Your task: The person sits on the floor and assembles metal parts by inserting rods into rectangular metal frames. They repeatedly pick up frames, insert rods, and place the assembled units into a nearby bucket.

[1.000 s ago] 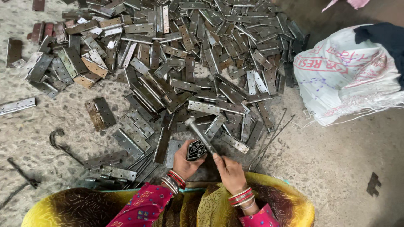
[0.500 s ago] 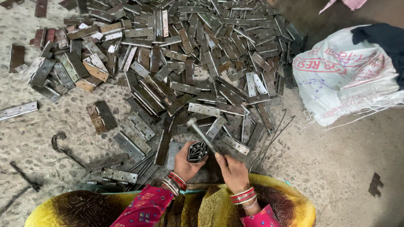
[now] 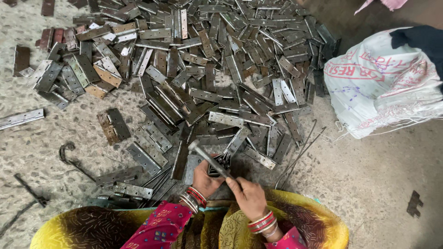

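1. Little has moved since the earlier frames: both hands stay low in the middle of the frame, and the hammer's head has tipped only slightly further to the upper left.
2. The left hand (image 3: 203, 177) has its grip closed on a dark hinge (image 3: 218, 165), held on edge just above the lap.
3. The right hand (image 3: 247, 193) has its grip wrapped round the handle of the hammer (image 3: 208, 159), whose metal head points to the upper left and crosses over the hinge.
4. Red and white bangles (image 3: 194, 198) ring both wrists, above pink sleeves and a yellow patterned garment (image 3: 300, 221) along the bottom edge.
5. A broad pile of grey metal hinges (image 3: 207, 69) covers the floor (image 3: 378, 184) across the upper and middle frame, reaching down to the hands.
6. A white woven sack (image 3: 383, 87) lies at the right edge, well apart from the hands.
7. Thin metal rods (image 3: 300, 152) lie on the floor just right of the hands.
8. A bent hook (image 3: 67, 152) rests at lower left.
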